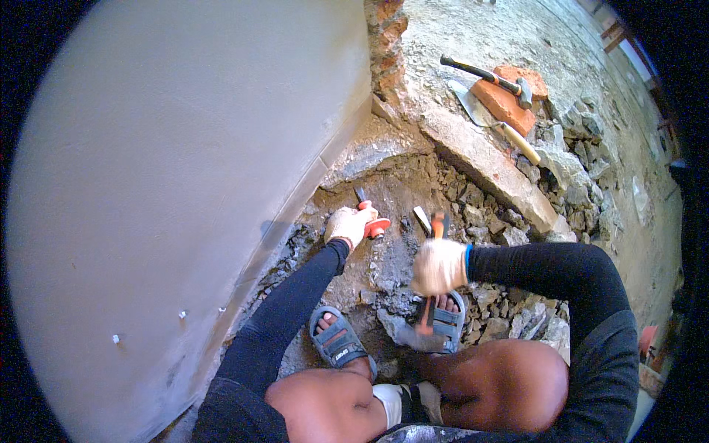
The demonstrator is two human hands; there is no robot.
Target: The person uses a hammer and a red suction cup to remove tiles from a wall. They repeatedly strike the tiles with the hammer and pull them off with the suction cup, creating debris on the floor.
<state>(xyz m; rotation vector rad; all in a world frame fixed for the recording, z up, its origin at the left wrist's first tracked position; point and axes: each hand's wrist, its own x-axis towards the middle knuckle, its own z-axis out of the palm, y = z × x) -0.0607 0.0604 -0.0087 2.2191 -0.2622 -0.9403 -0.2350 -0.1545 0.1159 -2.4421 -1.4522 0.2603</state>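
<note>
My left hand (344, 226), in a pale work glove, grips a chisel with a red hand guard (378, 227). The chisel's dark blade points away from me over the broken ground beside the wall. In my gloved right hand (440, 268) is a hammer with an orange and black handle (439, 224). Its blurred head (426, 339) hangs low, over my right sandal (450, 318) in this view. A flat, pale strip (422, 220) lies on the soil just left of the handle's end; its kind is unclear.
A smooth grey plastered wall (183, 155) rises at left. Beyond a long concrete slab (493, 166), a second hammer (487, 75) rests on red bricks (504, 105) beside a trowel (520, 143). Rubble (576, 183) covers the right side. My left sandal (340, 340) is on the ground.
</note>
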